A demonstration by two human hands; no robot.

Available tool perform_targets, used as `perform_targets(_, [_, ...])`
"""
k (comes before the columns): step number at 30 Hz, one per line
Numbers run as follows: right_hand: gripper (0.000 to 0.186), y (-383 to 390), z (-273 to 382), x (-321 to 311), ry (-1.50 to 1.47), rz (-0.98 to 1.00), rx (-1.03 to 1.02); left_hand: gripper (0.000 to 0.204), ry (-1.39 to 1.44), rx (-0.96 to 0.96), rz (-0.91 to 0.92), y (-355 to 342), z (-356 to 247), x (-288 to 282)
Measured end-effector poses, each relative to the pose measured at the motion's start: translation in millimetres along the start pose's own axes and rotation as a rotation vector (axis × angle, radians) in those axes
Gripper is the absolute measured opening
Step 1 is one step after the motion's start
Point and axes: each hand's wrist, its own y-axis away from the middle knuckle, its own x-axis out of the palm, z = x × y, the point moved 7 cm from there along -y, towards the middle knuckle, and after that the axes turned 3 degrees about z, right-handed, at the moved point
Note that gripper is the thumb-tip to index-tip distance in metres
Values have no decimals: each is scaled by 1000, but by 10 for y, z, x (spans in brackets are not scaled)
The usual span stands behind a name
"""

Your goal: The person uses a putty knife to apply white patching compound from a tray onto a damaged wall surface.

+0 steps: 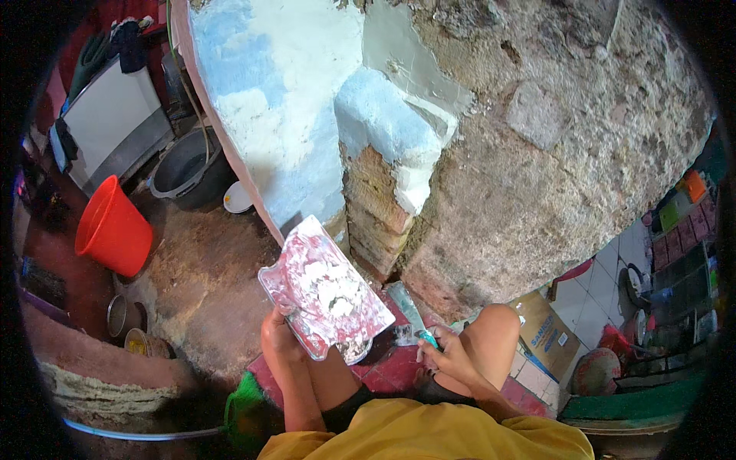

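My left hand [279,337] is closed on the lower left edge of a flat pinkish-red tray [312,343] smeared with white. A lump of white plaster [335,291] sits on the tray. My right hand [451,359] grips the teal handle of a putty knife [405,305]. Its broad metal blade points up toward the wall's foot, apart from the tray. Ahead stands a wall, coated white and pale blue [268,115] on the left. On the right its surface is rough bare masonry [552,184]. Exposed brick [376,195] shows in a recess between them.
An orange-red bucket [115,230], a black tub [190,170] and a small white lid [238,198] stand on the left floor. Two small pots [123,316] are nearer. Flattened cardboard [547,335] lies right of my knee, with kitchenware [636,326] beyond. Green netting [244,402] lies at lower left.
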Motion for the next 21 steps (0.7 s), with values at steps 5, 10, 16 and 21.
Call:
perform_targets(5, [16,-20,173,-116,188,-88,-121,39,-249,37,-105,-20,-42,-456])
perform_targets(10, [17,23,311,-73,117,-51,-66,21,-191,117,-171,103,-205,-401])
perform_targets(16, [18,-124,716,1,434,-205,-421,34,-85,114,-72,240,-361,-458])
perform_targets(21, [23,-264,746,163,376,-15,-282,43,-140,164,-33,355,-423,-630])
